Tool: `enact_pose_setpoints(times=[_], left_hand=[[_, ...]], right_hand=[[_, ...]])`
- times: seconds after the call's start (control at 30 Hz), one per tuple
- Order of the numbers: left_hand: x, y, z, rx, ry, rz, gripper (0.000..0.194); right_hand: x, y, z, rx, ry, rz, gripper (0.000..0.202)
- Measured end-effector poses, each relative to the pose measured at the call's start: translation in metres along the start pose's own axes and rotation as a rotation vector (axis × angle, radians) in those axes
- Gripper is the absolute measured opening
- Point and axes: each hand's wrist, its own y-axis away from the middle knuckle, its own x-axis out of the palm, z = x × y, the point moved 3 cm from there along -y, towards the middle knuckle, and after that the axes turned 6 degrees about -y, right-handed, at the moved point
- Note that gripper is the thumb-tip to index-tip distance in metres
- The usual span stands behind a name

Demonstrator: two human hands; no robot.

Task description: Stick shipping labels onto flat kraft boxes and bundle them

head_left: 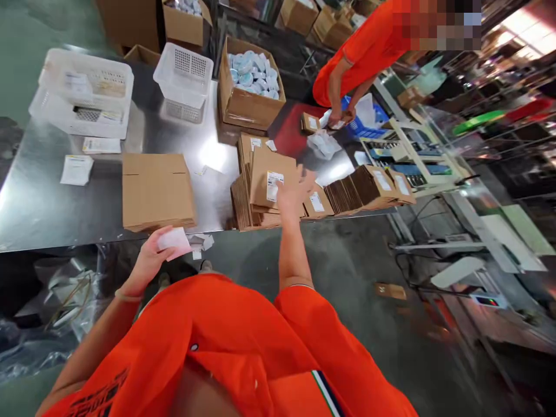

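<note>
Warehouse clutter is crowding around a steel desk (52, 197), where the labelling of flat cardboard boxes appears to be partway through. A person in orange is reaching the right hand (292, 194) out, fingers spread, onto the top flat carton (271, 179) of a leaning stack, which is already wearing a white label; further labelled flats (377, 185) are fanning out to the right along the desk's edge. The left hand (150, 255) is pinching a small white-pink slip of paper (174, 240) just below the desk's near edge, beside a plain closed box (156, 190) that is showing no label. Across the desk, a co-worker's hands (341, 116) are working on another small carton. Judging by the stacks, much is done and more is waiting.
</note>
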Motion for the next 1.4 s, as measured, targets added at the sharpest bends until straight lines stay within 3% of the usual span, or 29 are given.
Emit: enact_pose_setpoints(times=[0.07, 0.13, 0.17, 0.23, 0.3, 0.37, 0.43, 0.57, 0.7, 0.87, 0.97, 1.03, 1.13, 1.27, 1.4], left_hand=[[0.005, 0.006, -0.004, -0.025, 0.145, -0.07, 0.079], [0.0, 0.005, -0.004, -0.045, 0.285, -0.15, 0.077], [-0.007, 0.003, -0.002, -0.05, 0.34, -0.202, 0.074], [-0.027, 0.0, 0.009, -0.075, 0.427, -0.326, 0.067], [-0.046, 0.001, 0.024, -0.133, 0.49, -0.454, 0.059], [-0.052, 0.007, 0.036, -0.188, 0.522, -0.489, 0.059], [-0.043, 0.015, 0.039, -0.194, 0.476, -0.41, 0.073], [-0.021, 0.025, 0.025, -0.096, 0.176, -0.259, 0.102], [-0.02, 0.016, 0.01, -0.104, 0.075, -0.227, 0.089], [-0.023, -0.009, -0.002, -0.085, 0.0, -0.264, 0.083], [-0.023, -0.018, -0.001, -0.107, -0.03, -0.248, 0.077], [-0.021, -0.02, 0.006, -0.17, 0.019, -0.159, 0.073], [-0.014, -0.016, 0.023, -0.299, 0.129, -0.033, 0.067], [-0.011, -0.008, 0.052, -0.373, 0.197, -0.072, 0.074], [-0.029, 0.01, 0.085, -0.334, 0.077, -0.117, 0.081]], right_hand=[[0.055, 0.051, 0.039, -0.322, -0.246, 0.33, 0.041], [0.117, 0.116, 0.076, -0.532, -0.477, 0.845, 0.035], [0.142, 0.146, 0.088, -0.536, -0.532, 1.033, 0.029], [0.179, 0.19, 0.102, -0.437, -0.601, 1.213, 0.025], [0.197, 0.208, 0.11, -0.29, -0.679, 1.18, 0.023], [0.202, 0.208, 0.118, -0.188, -0.763, 1.089, 0.032], [0.202, 0.201, 0.129, -0.155, -0.805, 1.016, 0.033], [0.203, 0.194, 0.15, -0.176, -0.796, 0.992, 0.016], [0.207, 0.191, 0.153, -0.127, -0.743, 1.028, 0.016], [0.192, 0.188, 0.146, -0.294, -0.599, 0.805, 0.006], [0.179, 0.184, 0.148, -0.435, -0.51, 0.704, 0.016], [0.176, 0.167, 0.157, -0.483, -0.437, 0.627, 0.019], [0.189, 0.117, 0.183, -0.476, -0.322, 0.507, 0.018], [0.229, 0.051, 0.217, -0.436, -0.215, 0.499, 0.016], [0.251, 0.043, 0.224, -0.409, -0.074, 0.468, 0.037]])
